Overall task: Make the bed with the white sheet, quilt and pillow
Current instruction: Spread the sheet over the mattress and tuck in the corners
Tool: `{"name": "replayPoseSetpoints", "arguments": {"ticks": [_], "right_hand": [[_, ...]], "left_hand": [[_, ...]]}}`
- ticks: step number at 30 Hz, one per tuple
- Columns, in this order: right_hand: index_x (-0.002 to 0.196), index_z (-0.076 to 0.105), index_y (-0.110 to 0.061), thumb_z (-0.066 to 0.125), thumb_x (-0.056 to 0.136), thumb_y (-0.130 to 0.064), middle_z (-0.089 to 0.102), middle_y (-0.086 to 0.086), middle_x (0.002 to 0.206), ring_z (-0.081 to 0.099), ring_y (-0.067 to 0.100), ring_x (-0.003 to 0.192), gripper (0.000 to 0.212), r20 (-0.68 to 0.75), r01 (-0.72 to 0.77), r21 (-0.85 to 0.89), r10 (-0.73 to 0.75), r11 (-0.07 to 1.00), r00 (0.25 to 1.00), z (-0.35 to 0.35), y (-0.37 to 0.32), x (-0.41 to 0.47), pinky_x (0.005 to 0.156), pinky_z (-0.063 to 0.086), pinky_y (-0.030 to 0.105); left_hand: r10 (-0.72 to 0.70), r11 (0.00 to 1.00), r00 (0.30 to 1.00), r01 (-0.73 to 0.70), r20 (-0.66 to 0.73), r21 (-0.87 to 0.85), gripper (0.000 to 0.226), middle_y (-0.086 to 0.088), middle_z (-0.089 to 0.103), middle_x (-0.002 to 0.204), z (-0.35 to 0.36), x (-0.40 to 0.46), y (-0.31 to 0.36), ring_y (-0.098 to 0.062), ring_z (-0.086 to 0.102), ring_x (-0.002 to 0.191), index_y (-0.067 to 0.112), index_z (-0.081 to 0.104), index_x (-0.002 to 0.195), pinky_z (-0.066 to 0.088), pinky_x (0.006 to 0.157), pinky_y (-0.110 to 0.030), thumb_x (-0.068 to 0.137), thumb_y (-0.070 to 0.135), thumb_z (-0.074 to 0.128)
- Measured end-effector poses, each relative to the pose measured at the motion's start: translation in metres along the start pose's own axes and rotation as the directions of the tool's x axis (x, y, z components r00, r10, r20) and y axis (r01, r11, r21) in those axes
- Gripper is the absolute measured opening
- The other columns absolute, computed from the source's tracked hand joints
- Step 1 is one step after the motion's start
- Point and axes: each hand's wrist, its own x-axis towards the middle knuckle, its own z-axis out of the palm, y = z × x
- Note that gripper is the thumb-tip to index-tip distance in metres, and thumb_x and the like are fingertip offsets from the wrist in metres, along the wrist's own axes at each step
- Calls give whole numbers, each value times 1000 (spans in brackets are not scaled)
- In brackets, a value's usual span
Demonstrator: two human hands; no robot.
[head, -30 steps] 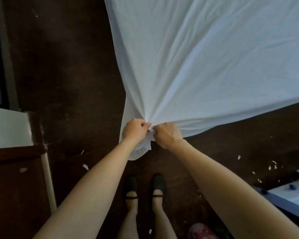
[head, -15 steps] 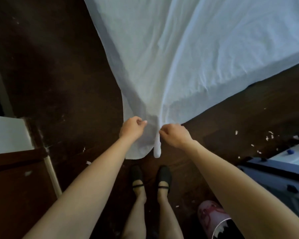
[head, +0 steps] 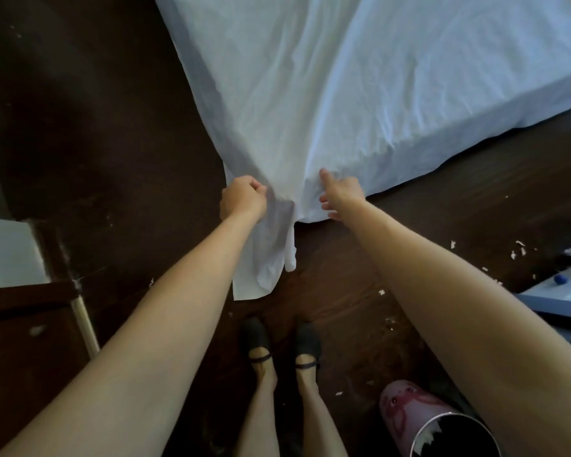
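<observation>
Sheet (head: 343, 94), wrinkled white cotton, corner bunched.

A home bedroom: a bed (head: 475, 120) draped in a white sheet (head: 310, 94) fills the far right, standing on a dark wooden floor (head: 96, 110) littered with small white scraps (head: 515, 253). A pink patterned bin (head: 432, 423) sits near right, beside pale furniture (head: 561, 298).
</observation>
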Motion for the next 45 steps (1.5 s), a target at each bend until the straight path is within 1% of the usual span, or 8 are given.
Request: {"name": "replayPoseSetpoints", "arguments": {"ticks": [4,7,11,15,19,24,32,45], "right_hand": [[66,55,-12,49,96,-26,61,2,67,53,12,58,34,11,96,76,-97,993,995,4,-4,15,52,41,24],[68,54,-13,46,98,-22,58,0,68,49,9,60,32,50,127,108,-133,986,990,2,10,4,53,40,20],[74,57,-14,46,99,-23,60,-2,72,50,8,64,29,70,98,133,-108,986,992,-3,32,-9,56,42,22],[74,65,-11,56,91,-21,63,2,73,56,19,71,21,107,51,-241,-25,969,994,-10,29,-5,58,46,27],[85,66,-10,62,86,-25,65,9,88,64,27,92,15,169,74,-414,-3,907,986,-12,17,-27,68,50,30],[126,60,-10,53,94,-35,59,7,128,51,24,122,41,280,235,-360,-136,903,950,-40,-55,-96,97,38,29],[124,61,-11,55,93,-35,56,0,104,48,16,94,40,336,406,-335,-295,850,894,-104,-175,-211,70,39,22],[134,52,-10,51,96,-36,53,7,132,49,26,120,46,408,537,-345,-392,770,824,-34,-324,-268,96,41,35]], "left_hand": [[53,998,997,-55,-54,-31,17,-2,65,106,-10,12,-13,-24,61,101,20,64,99,52,88,-39,94,32,52],[13,998,996,-8,88,-57,55,-6,57,127,-3,12,-9,-27,55,115,12,52,130,49,89,-37,90,50,53],[38,997,993,-46,108,68,25,-8,67,103,11,9,2,-25,62,87,12,67,96,45,65,-28,93,35,57],[39,974,999,-42,14,221,23,-3,65,87,7,4,-11,-25,63,84,18,65,77,47,67,-32,93,31,56],[-15,905,969,-92,246,416,43,-10,56,128,-21,-14,-6,-31,55,114,16,53,127,48,91,-41,92,40,56],[115,941,941,-206,319,268,61,-10,39,148,-88,-69,51,-30,41,133,15,32,146,37,104,-38,94,43,50],[301,947,930,-318,209,52,49,-8,38,149,-219,-183,167,-26,39,135,17,34,145,32,108,-36,101,35,39],[366,930,930,-367,36,17,46,-6,42,146,-362,-152,175,-24,40,133,18,36,145,36,103,-34,102,36,33]]}}
